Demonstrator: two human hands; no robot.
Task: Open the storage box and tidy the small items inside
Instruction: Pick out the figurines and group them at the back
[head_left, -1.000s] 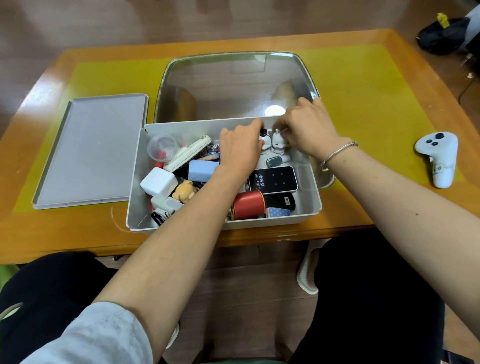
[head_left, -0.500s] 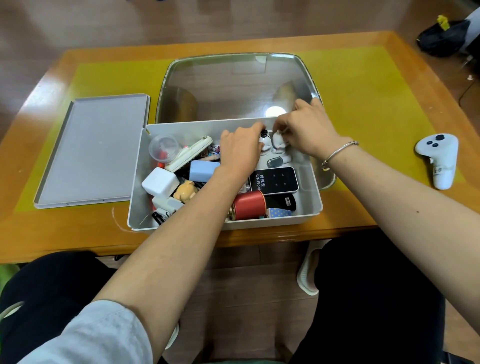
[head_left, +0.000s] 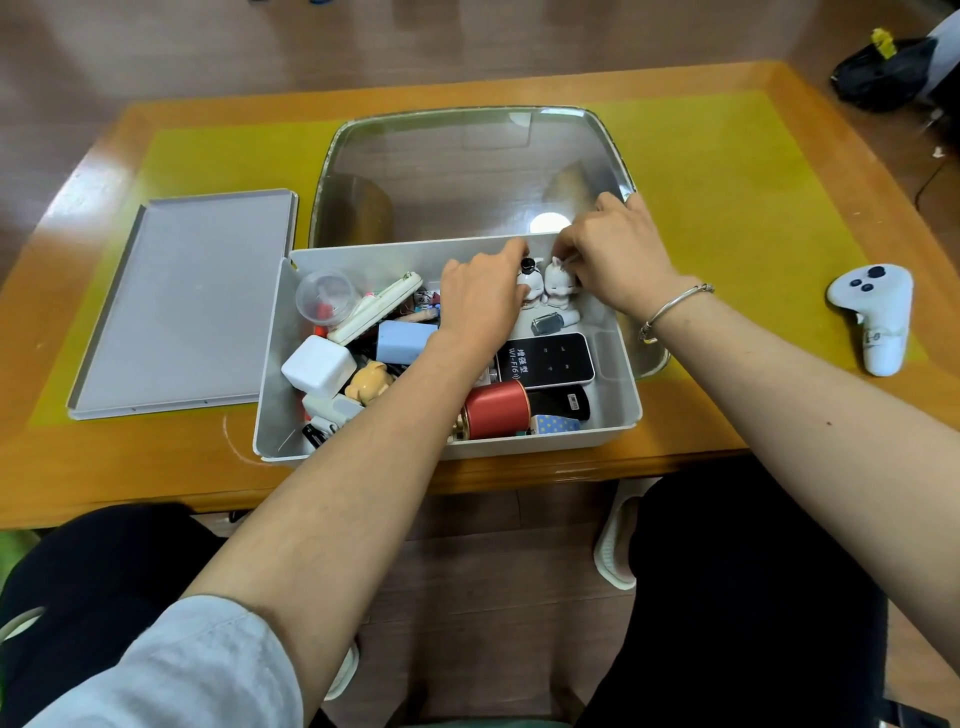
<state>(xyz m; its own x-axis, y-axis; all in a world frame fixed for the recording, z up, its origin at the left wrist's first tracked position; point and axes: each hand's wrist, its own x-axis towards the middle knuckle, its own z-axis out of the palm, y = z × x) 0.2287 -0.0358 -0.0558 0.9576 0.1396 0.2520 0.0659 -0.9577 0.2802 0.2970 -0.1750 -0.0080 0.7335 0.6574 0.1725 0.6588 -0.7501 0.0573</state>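
So the storage box (head_left: 618, 358) is already open on the tabletop (head_left: 727, 291), right at the near edge, with its grey lid (head_left: 182, 301) lying flat just to the left of it, so we'd say we're past the opening part and into the tidying. Right now we're working on the 2 little white figurines (head_left: 545, 283) standing side by side at the far wall of the box. Our left hand (head_left: 483, 306) reaches in from the near side over the clutter, fingers curled around the left figurine with the dark top, and our right hand (head_left: 618, 260) comes in over the right wall with its fingertips pinching the ear end of the bunny-looking one. Both wrists are bent down into the box, forearms stretched out over the near rim. The rest is still a jumble: a red tin (head_left: 496, 410) on its side near the front, a black remote (head_left: 545, 361) next to it, a white cube charger (head_left: 318, 366), a pale blue block (head_left: 402, 340), and a clear round tub (head_left: 326, 296) in the far left corner. Next move, we reckon, is settling those 2 upright against the back wall without knocking the small bottle (head_left: 553, 322) lying just in front of them, then starting on the left-hand pile. The figurines look tippy, so a gentle grip is the way to go.
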